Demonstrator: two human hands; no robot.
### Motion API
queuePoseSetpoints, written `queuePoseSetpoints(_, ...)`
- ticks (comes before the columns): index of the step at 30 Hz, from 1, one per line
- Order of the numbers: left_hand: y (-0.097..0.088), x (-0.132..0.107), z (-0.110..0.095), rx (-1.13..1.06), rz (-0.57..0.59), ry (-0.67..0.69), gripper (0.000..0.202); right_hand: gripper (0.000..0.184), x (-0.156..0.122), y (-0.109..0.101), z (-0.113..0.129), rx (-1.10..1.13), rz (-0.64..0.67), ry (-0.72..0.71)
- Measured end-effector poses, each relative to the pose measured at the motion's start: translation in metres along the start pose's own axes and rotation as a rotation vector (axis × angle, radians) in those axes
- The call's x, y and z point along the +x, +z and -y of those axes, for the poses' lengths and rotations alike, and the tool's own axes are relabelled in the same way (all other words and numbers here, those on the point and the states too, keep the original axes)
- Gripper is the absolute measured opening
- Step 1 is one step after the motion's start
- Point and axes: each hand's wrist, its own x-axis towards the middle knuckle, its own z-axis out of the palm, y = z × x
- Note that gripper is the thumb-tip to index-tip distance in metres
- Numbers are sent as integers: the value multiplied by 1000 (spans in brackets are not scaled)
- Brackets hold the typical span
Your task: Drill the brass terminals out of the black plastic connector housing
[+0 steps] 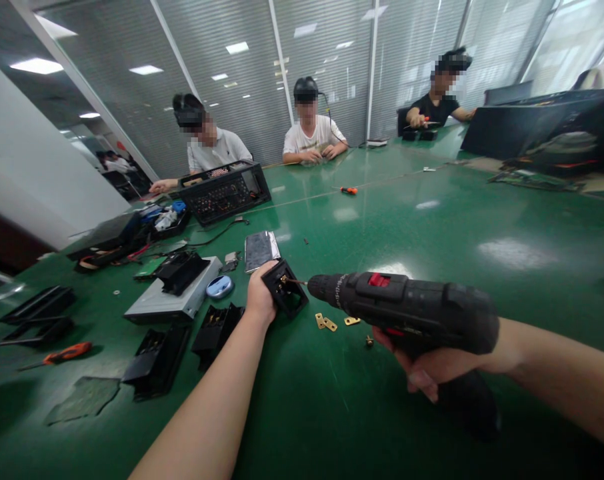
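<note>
My left hand (260, 295) is closed around a small black square plastic part (285, 287), held tilted just above the green table (432, 227). My right hand (427, 370) grips the handle of a black cordless drill (407, 310) with a red switch on top. The drill lies level and points left, its bit tip set into the open face of the black part. A few small brass plates (327, 323) and a brass screw (369, 341) lie on the table right under the drill's nose.
Left of my hands lie black plastic housings (217, 327), a grey flat device (169, 300), a blue round piece (219, 287), an orange-handled screwdriver (65, 352) and an open black chassis (225, 190). Three people sit at the far side. A dark computer case (537, 127) stands at right.
</note>
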Motion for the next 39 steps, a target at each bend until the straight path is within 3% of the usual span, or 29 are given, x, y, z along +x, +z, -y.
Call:
queuePoseSetpoints(8,0,-1,-2,-12,-21,-27,25,63,-3,4,-1,-8,-72,-5)
queuePoseSetpoints(15,-1,-1,-3,10,-28,-81,24,66,4,-6,-7,11,-15,13)
queuePoseSetpoints(19,-2,0,-2,7,-16,-68,26,75,2,-3,-4,17,-30,4)
queuePoseSetpoints(26,-4,2,0,6,4,-42,30,61,-5,9,5,33,-51,5)
queuePoseSetpoints(39,1,-1,-2,-10,-14,-25,24,69,-3,2,-2,29,-64,11)
